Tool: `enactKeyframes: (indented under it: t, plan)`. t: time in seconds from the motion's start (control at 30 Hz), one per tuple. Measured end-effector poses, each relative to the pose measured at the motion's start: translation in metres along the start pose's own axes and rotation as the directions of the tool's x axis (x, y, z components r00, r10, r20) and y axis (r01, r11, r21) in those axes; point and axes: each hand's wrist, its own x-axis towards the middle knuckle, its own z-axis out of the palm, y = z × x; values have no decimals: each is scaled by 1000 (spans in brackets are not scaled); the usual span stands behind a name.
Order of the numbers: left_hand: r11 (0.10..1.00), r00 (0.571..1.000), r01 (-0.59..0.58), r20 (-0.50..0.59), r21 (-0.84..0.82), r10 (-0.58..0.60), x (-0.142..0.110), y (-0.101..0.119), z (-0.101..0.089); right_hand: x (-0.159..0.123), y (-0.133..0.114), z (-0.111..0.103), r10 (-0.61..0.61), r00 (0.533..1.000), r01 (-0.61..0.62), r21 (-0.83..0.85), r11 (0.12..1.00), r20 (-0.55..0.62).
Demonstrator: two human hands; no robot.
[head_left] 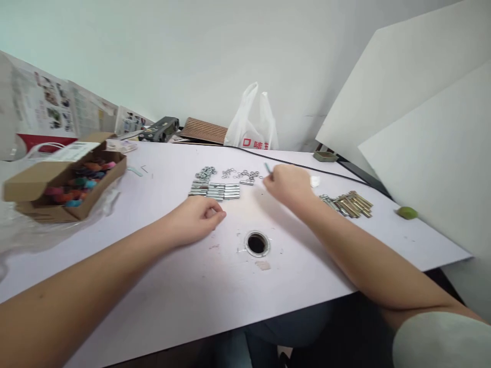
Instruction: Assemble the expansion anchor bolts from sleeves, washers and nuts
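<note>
A small slim grey-green piece, seemingly metal, point(267, 167) sticks out from between the thumb and forefinger of the right hand point(288, 186), pinched tight above the table, its other end hidden by the fingers. The left hand point(195, 219) rests low, loosely curled, thumb and forefinger nearly meeting; whether anything lies inside it cannot be told. Its knuckles overlap the near side of the shiny silver metal tubes point(223, 191), packed side by side in rows; whether it touches them is unclear.

Just beyond those tubes sit a cluster of small silver metal nuts point(206, 173) and, to their right, scattered thin silver metal rings point(230, 174), which reach toward the right hand. A single short silver tube point(246, 182) lies by the rings. Past the right wrist is a heap of gold-coloured metal bolts point(357, 204), with silver pieces at its left end.

Between the forearms, the smooth white tabletop point(184, 301) surrounds a round silver-rimmed hole point(257, 244) and runs on to its near edge, above the person's lap. A thin black cable point(337, 174) crosses the far side, in front of a white plastic bag with red lettering point(249, 133). An open brown cardboard box of colourful pieces point(109, 181) bounds the left, and large white panels point(433, 133) rise along the right.
</note>
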Motion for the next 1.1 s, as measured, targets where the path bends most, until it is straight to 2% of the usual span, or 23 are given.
enactKeyframes:
  t: [0.03, 0.1, 0.17, 0.27, 0.37, 0.47, 0.53, 0.6, 0.7, 0.77, 0.83, 0.93, 1.03, 1.1]
  plan:
    - [999, 1000, 16, -9, -31, -17, 1, 0, 0, -12, -12, -2, -100, 993, 105, 110, 988, -55]
    - [994, 998, -7, -65, -109, -1, 1, 0, -1, -36, -34, 0, -320, 944, 326, 347, 879, -77]
    - [978, 990, -102, -113, -180, 83, 1, 1, -1, -55, -50, 5, -444, 891, 427, 506, 750, -95]
    - [956, 974, -203, -145, -212, 175, 0, 1, 0, -65, -58, 17, -538, 836, 466, 661, 588, -110]
    - [972, 972, -185, -176, -145, 158, 1, 0, 2, -59, -57, 25, -575, 814, 449, 717, 534, -81]
    - [984, 971, -122, -220, -133, 91, 2, -3, 4, -50, -51, 28, -610, 789, 485, 686, 542, -76]
    - [984, 973, -97, -222, -151, 62, 3, -5, 5, -43, -46, 30, -591, 803, 484, 663, 571, -77]
    - [980, 979, -90, -198, -176, 54, 3, -6, 6, -32, -40, 34, -508, 860, 422, 627, 655, -48]
    - [973, 991, -74, -128, -219, 47, 2, -8, 7, -9, -30, 45, -293, 956, 257, 480, 839, -2]
    - [971, 996, -54, -87, -233, 34, 2, -8, 7, 7, -23, 52, -189, 982, 164, 376, 912, 30]
    - [972, 998, -43, -65, -232, 28, 1, -9, 7, 20, -16, 57, -168, 983, 133, 340, 931, 75]
    - [978, 997, -55, -60, -200, 43, 1, -9, 7, 29, -7, 58, -198, 974, 144, 365, 920, 114]
    - [980, 997, -61, -63, -188, 50, 2, -10, 8, 24, -2, 52, -210, 971, 148, 396, 906, 118]
    - [981, 997, -50, -61, -186, 39, 2, -10, 8, 15, 0, 46, -234, 969, 172, 459, 872, 81]
